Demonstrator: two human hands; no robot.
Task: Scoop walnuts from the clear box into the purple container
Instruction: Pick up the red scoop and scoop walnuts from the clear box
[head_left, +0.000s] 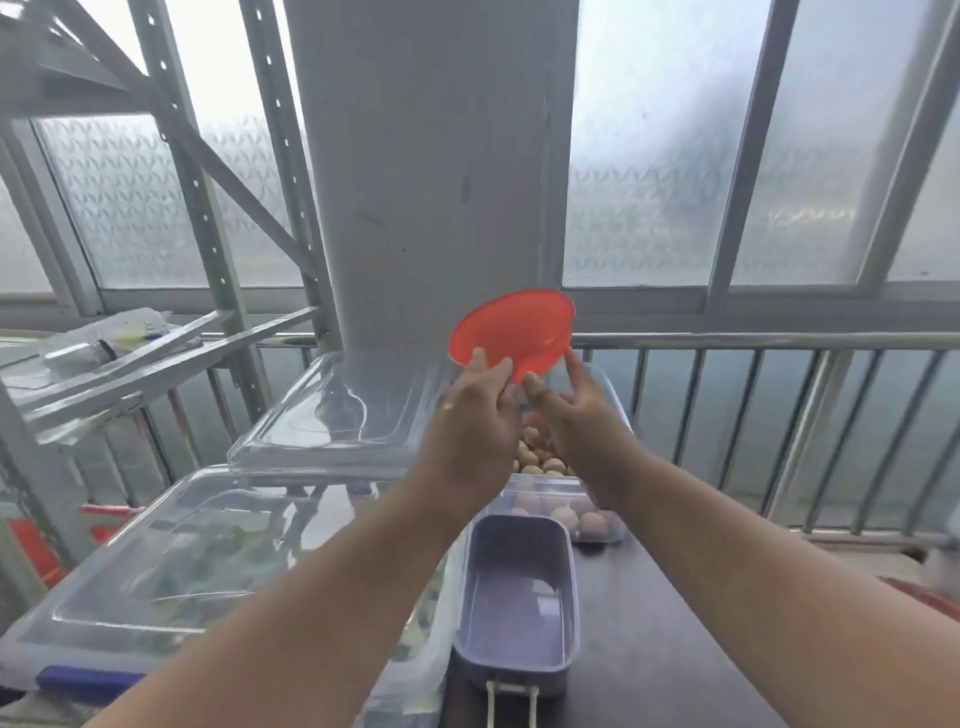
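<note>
Gripping red bowl (511, 332) in both hands; walnuts (540, 460) in clear box (597, 525), purple container (519, 597) empty.

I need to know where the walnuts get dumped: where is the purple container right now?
In the head view the purple container sits empty on the dark table, low and centre between the forearms, directly in front of the clear walnut box.

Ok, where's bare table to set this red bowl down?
Bare dark table lies right of the purple container, in front of the walnut box. The left is crowded with lidded clear bins.
</note>
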